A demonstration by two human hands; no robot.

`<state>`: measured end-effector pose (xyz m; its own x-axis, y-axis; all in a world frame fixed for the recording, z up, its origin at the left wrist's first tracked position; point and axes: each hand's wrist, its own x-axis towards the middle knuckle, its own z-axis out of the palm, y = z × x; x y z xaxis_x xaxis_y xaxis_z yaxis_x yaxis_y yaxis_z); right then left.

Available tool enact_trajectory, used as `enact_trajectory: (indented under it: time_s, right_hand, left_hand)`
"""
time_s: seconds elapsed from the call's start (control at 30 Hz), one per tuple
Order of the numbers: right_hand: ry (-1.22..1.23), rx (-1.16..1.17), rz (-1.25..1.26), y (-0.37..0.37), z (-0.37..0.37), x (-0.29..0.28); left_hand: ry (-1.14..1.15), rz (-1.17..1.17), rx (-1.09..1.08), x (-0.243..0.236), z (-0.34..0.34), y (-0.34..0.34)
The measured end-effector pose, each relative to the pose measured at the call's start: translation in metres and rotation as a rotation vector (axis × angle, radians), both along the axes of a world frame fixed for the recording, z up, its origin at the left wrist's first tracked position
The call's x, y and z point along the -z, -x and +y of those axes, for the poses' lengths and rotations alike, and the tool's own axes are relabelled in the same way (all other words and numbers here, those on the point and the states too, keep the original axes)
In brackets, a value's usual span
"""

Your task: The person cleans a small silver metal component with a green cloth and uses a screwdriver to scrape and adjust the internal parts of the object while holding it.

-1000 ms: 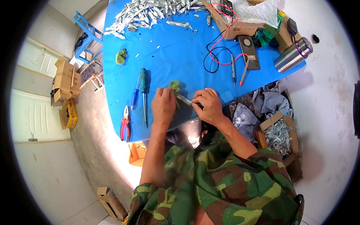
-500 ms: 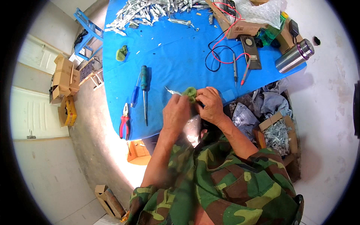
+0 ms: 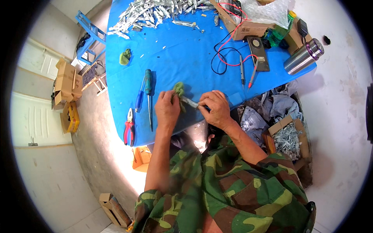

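Note:
My left hand (image 3: 168, 108) is closed on a green cloth (image 3: 179, 88), which bunches around the left end of a slim silvery stick-like piece (image 3: 190, 102). My right hand (image 3: 216, 110) pinches the other end of that piece, just above the blue-covered table (image 3: 171, 50). To the left of my hands lie a green-handled screwdriver (image 3: 148, 83), a blue-handled screwdriver (image 3: 139, 101) and red-handled pliers (image 3: 129, 130). A second green cloth (image 3: 124, 57) rests farther back on the left. The exact kind of the silvery piece cannot be made out.
A heap of similar silvery pieces (image 3: 147, 13) covers the far edge. At the right are test probes (image 3: 241, 73), a dark flat device (image 3: 258, 54), a steel flask (image 3: 304, 56) and a cardboard box (image 3: 252, 29). Below the table's right edge, a box of silvery scraps (image 3: 287, 141) stands beside grey bags (image 3: 254, 122).
My left hand has moved left with the green cloth, away from my right hand. More of the silvery piece now shows between them. My right hand has barely moved.

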<state>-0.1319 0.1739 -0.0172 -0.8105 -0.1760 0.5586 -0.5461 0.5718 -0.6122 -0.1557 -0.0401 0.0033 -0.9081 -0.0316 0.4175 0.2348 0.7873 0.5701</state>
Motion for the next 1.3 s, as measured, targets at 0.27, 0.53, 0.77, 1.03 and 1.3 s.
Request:
enact_trajectory:
  time_s: [0.27, 0.53, 0.77, 1.03, 1.3]
  right_hand:
    - [-0.053, 0.021, 0.002, 0.002, 0.003, 0.006]
    - [-0.013, 0.015, 0.033, 0.001, 0.001, 0.003]
    - [0.006, 0.004, 0.0, 0.001, -0.001, 0.001]
    - [-0.011, 0.035, 0.021, 0.002, 0.001, 0.005]
    - [-0.004, 0.024, 0.027, 0.001, 0.001, 0.003]
  left_hand:
    - [0.078, -0.104, 0.165, -0.02, 0.029, -0.033]
    - [0.23, -0.074, 0.148, -0.013, 0.022, -0.027]
    - [0.214, -0.018, 0.013, -0.002, 0.002, -0.009]
    - [0.091, -0.054, 0.118, -0.024, 0.016, -0.029]
    - [0.224, -0.067, 0.147, -0.008, 0.024, -0.033]
